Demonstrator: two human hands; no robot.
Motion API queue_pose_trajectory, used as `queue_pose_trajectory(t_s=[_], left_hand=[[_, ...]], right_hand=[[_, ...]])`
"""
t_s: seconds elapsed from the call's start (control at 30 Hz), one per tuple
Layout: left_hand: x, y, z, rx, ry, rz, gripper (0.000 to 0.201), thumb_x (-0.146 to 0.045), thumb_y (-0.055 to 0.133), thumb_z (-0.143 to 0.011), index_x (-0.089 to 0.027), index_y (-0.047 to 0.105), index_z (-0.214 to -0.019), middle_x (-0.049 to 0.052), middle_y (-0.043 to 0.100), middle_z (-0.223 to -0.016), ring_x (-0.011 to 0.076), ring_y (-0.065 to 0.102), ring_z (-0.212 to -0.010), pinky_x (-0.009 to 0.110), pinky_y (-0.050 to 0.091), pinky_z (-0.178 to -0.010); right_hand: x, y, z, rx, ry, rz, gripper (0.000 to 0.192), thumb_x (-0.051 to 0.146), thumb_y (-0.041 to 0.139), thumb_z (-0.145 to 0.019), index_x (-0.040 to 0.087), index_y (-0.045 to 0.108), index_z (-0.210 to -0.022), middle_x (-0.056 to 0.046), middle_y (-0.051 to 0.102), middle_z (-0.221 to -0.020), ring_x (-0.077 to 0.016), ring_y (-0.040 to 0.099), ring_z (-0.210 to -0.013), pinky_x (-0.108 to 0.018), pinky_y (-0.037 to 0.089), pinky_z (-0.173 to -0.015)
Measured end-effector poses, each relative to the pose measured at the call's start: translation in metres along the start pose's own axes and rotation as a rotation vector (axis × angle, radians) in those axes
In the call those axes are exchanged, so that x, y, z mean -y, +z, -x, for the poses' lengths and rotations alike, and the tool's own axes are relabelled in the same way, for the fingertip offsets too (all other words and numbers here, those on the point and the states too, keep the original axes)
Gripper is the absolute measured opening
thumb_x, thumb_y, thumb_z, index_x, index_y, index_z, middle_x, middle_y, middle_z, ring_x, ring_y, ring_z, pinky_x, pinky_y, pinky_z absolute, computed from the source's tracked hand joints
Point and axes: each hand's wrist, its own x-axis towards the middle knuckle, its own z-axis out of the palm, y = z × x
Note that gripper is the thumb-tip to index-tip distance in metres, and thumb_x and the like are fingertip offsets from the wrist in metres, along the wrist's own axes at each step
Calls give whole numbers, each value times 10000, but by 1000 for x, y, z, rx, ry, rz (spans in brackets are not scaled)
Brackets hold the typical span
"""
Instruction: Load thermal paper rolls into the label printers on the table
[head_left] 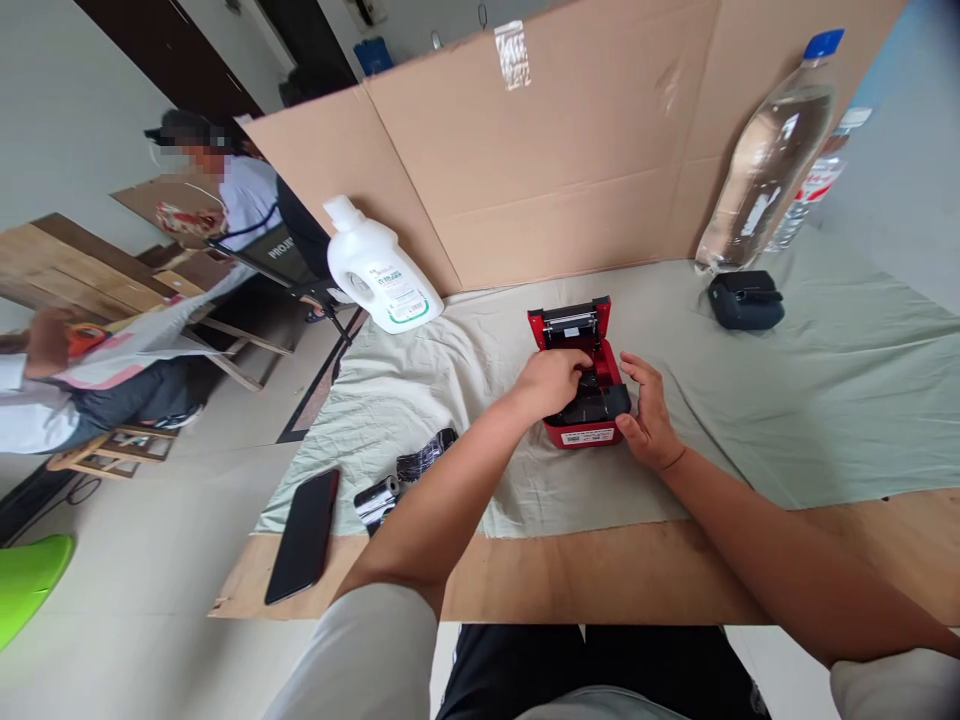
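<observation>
A small red and black label printer (589,435) stands on the cloth with its hinged lid (571,322) raised at the back. My left hand (553,382) reaches into it from the left, fingers curled down inside the body; whatever they pinch is hidden. Beside the printer's right wall is my right hand (651,420), fingers apart and holding nothing, its thumb close to the front corner. Left of my forearm lie a shiny black ribbon roll (376,497) and a crumpled length of black film (424,456), the roll partly covered by my arm.
A phone (303,536) lies at the table's left front. A white jug (382,270) stands before the cardboard screen (570,150). Behind right are a large water bottle (772,165), a smaller bottle (806,205) and a black case (745,300). Other people sit at the left.
</observation>
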Motion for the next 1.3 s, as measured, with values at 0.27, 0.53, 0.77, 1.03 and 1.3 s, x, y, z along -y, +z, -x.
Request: queue_pose_trajectory(t_s=[0.27,0.53,0.77,1.03,1.3], left_hand=[[-5,20,-39,182,-119,-241,296,56,703,-497,-193,543,-492,50,601,-567,346,667,-858,522,393,-1030],[9,-60,29,176,-77,496,329,-206,780,-646,-179,702,-964,60,715,-1014,228,660,-959,352,508,-893],[94,-173,109,230,-731,268,438,-210,860,-506,-168,750,-928,65,723,-907,245,637,-891,343,502,-802],[158,-159,147,187,-795,-406,417,-115,721,-548,-163,704,-961,108,707,-1063,316,637,-1053,387,464,-953],[95,-134,178,281,-595,-569,291,-168,608,-676,-209,663,-958,104,644,-1091,312,562,-1127,383,443,-966]], right_hand=[[-5,-2,2,59,-29,9,669,678,401,-914,201,458,-1379,-182,498,-1391,-355,476,-1303,-595,389,-1085],[-7,-3,1,86,-52,-16,683,683,433,-893,211,471,-1386,-181,488,-1415,-376,471,-1313,-606,389,-1084],[-5,-1,1,104,-23,-14,684,671,469,-878,234,453,-1404,-169,472,-1444,-390,450,-1339,-621,357,-1112],[-3,-2,0,102,-23,-11,678,683,464,-881,244,461,-1397,-170,485,-1433,-386,458,-1334,-620,367,-1104],[-3,-4,0,118,-5,-24,679,682,499,-864,247,464,-1385,-162,485,-1435,-391,453,-1339,-617,363,-1111]])
